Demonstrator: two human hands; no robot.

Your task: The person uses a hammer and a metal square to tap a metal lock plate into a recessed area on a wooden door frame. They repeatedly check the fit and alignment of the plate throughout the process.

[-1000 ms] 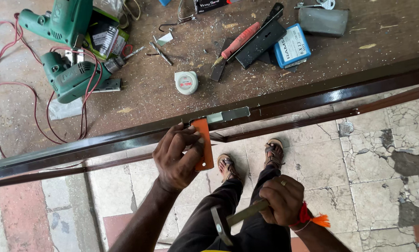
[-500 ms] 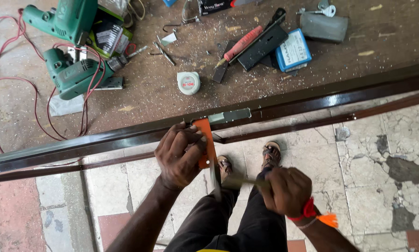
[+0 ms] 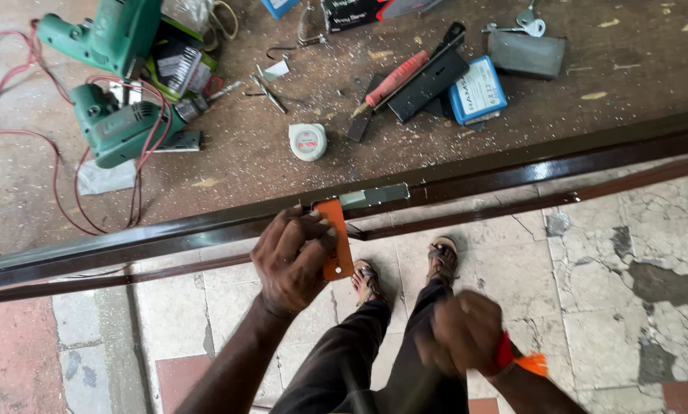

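- The left hand (image 3: 292, 257) grips an orange-handled chisel (image 3: 336, 239), fingers wrapped round the flat orange handle, its top end pressed against the dark brown metal door frame (image 3: 512, 165) beside a grey metal lock plate (image 3: 374, 196) set in the frame
- The right hand (image 3: 466, 333) is blurred; it is curled closed, but what it holds cannot be told
- The frame lies slantwise across the view, between the dusty brown wooden counter (image 3: 244, 146) above and the cracked tile floor (image 3: 635, 253) below, where two sandalled feet stand
- On the counter, well apart from the hands: two green power drills (image 3: 114, 115) with red cords, a round white tape measure (image 3: 308, 141), a red-handled screwdriver (image 3: 394, 79), a black oblong lock body (image 3: 428, 80)
- A small blue cardboard box (image 3: 478, 90) lies just beside the lock body; its contents cannot be seen
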